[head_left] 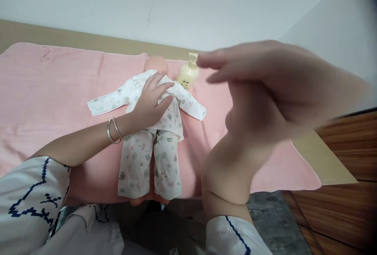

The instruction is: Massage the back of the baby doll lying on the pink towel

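Beneath the spread fingers of the left hand [153, 100], which rest flat on the shirt [138, 86] and grip nothing, the doll [156, 64] lies stretched out; dressing and left-hand placement appear complete, the white printed trousers [136, 166] being on. To the right of these fingers, the right hand [259, 86] is raised apart from the doll, blurred, its fingers together, loosely curved and holding nothing visible, with contact not made. Past its fingertips is a smooth yellow pump bottle [189, 73]; under the left fingers and doll, the pink towel [64, 90] looks soft.
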A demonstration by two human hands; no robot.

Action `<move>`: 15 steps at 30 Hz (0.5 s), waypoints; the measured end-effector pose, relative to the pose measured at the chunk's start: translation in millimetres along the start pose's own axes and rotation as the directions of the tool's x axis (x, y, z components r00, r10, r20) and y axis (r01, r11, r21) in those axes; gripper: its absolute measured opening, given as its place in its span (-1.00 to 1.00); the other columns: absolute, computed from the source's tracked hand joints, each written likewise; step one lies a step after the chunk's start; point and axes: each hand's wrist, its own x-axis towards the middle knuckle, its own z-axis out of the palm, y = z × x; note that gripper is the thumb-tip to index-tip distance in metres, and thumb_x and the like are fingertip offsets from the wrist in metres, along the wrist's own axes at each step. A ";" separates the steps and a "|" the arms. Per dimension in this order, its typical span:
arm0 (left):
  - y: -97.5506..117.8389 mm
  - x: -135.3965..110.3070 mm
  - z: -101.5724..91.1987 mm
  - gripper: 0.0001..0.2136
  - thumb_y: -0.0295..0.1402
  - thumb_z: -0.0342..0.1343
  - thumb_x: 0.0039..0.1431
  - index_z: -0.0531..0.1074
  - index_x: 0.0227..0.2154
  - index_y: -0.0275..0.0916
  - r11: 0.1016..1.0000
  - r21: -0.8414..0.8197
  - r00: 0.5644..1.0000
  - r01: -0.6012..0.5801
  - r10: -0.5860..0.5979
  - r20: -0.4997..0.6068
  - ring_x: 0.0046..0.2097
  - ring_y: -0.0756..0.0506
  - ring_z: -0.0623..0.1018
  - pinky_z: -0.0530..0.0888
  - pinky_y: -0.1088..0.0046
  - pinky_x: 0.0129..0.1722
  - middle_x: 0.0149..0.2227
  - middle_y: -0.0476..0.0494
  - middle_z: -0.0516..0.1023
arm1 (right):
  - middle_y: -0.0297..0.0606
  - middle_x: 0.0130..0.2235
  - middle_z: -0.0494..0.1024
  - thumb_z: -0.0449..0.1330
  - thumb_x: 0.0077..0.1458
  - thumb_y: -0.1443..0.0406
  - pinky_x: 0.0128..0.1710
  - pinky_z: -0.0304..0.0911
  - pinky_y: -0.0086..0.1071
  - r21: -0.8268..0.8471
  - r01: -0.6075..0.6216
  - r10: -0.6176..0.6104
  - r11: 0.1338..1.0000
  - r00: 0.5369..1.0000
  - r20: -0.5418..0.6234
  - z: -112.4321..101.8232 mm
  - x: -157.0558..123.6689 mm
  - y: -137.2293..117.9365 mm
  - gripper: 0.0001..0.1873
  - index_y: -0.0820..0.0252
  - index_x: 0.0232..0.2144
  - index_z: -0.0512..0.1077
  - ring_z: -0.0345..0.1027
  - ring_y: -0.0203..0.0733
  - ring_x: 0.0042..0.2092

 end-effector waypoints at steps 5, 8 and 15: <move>31.5 13.4 3.5 -0.71 -0.23 -0.02 0.35 0.49 0.03 -0.09 0.979 -0.186 0.994 0.081 -0.067 0.082 0.40 -0.24 0.27 0.28 0.04 0.40 0.33 -0.06 0.36 | -0.27 -0.07 0.63 -0.09 0.09 0.52 0.17 0.42 -0.15 -0.043 -0.077 0.075 0.996 0.996 -0.058 39.4 23.9 86.0 -0.59 0.11 -0.23 0.49 0.44 -0.14 0.17; 32.8 29.4 16.8 -0.68 -0.36 -0.13 0.37 0.47 0.03 -0.21 0.851 -0.407 0.941 0.333 -0.270 0.205 0.28 -0.17 0.46 0.48 0.17 0.29 0.24 -0.14 0.48 | -0.26 0.36 0.27 -0.07 0.24 0.41 0.37 0.14 0.06 -0.348 -0.250 0.307 0.903 0.944 0.121 59.1 25.5 129.6 -0.40 0.04 0.31 0.19 -0.01 -0.08 0.44; -31.4 96.0 44.8 -0.50 -0.30 -0.48 0.50 0.17 0.33 -0.17 0.942 -0.304 0.989 0.140 -0.147 0.000 0.34 -0.16 0.39 0.46 0.04 0.29 0.30 -0.14 0.40 | -0.15 0.50 -0.13 -0.06 0.31 0.29 0.45 -0.22 0.16 -0.512 -0.170 0.354 0.842 0.890 0.287 89.2 14.2 150.4 -0.25 0.12 0.45 -0.25 -0.34 -0.01 0.51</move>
